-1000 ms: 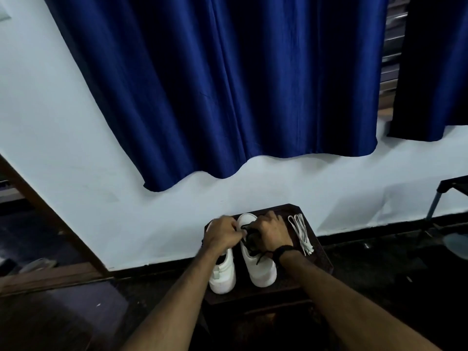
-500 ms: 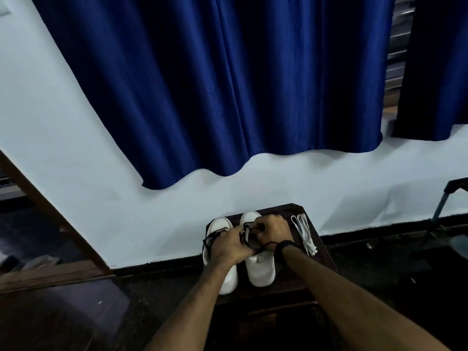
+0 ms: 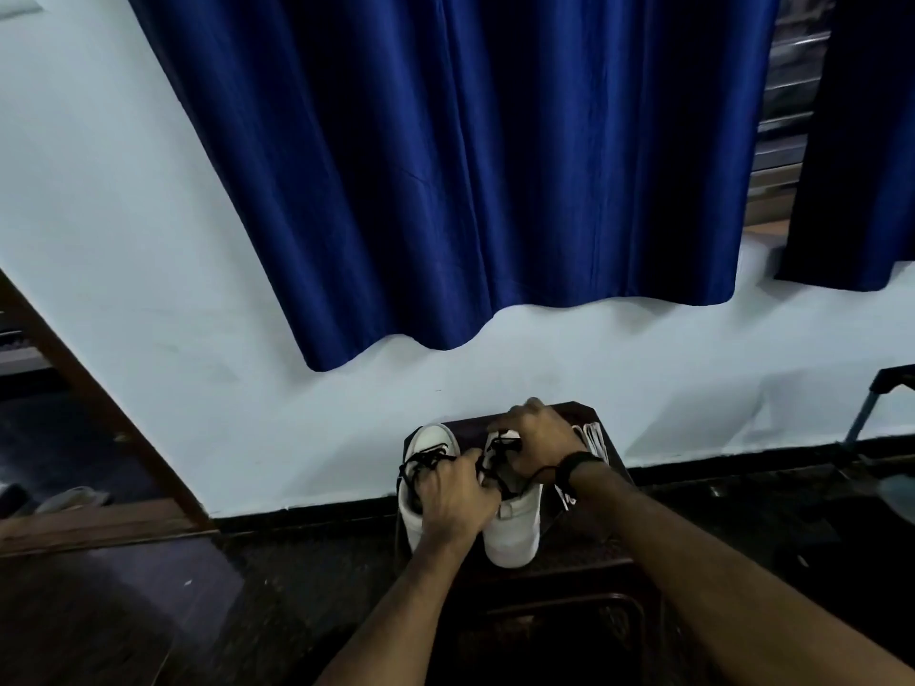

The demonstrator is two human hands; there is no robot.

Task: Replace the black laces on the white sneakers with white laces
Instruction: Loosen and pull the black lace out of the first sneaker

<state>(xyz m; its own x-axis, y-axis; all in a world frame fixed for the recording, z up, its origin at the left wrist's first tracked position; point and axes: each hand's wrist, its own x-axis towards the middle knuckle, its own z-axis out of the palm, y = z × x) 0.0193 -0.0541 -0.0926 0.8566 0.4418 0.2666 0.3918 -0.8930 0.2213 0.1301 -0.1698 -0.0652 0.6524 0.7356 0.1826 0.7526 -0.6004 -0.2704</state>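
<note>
Barely begun: both white leather sneakers [image 3: 512, 529] on the dark wooden surface [image 3: 577, 557] keep their black laces [image 3: 426, 458]. Left hand [image 3: 458, 500] and right hand [image 3: 537, 445] pinch the right shoe's loosened lace; bundled white laces [image 3: 591, 438] wait at three o'clock.

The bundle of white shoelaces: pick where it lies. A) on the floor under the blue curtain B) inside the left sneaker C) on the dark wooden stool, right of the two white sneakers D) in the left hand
C: the bundle of white shoelaces lies on the dark wooden stool, right of the right white sneaker, partly behind the right hand.
</note>
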